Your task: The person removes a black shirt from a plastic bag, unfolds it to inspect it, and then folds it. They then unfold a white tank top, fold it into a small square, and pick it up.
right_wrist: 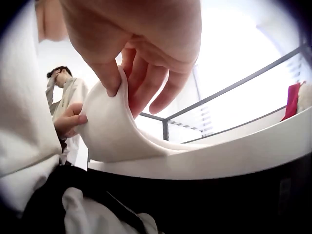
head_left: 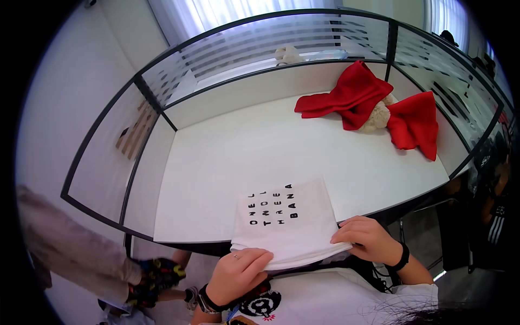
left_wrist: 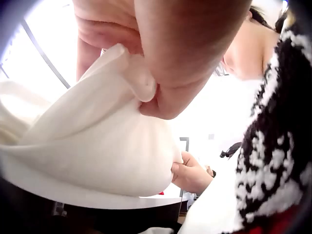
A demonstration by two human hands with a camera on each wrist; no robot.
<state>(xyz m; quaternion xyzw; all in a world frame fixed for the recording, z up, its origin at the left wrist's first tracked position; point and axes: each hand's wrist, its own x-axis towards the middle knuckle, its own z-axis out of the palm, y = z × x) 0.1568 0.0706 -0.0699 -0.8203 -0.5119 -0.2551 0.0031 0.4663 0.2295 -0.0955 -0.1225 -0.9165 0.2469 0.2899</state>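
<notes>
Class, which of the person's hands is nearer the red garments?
Right. The right hand pinches the white cloth straight across from the red garments; the left hand grips it farther left.

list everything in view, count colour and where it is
folded cloth: one, white with black letters, near edge of table
red cloths: two, red, far right of table
plush toy: one, beige, between the red cloths
table: one, white, centre
partition: one, glass with black frame, around the table
bystander's sleeve: one, beige, left of table
left hand: one, bare, grips the folded cloth's near edge
right hand: one, bare, pinches its near right corner
</notes>
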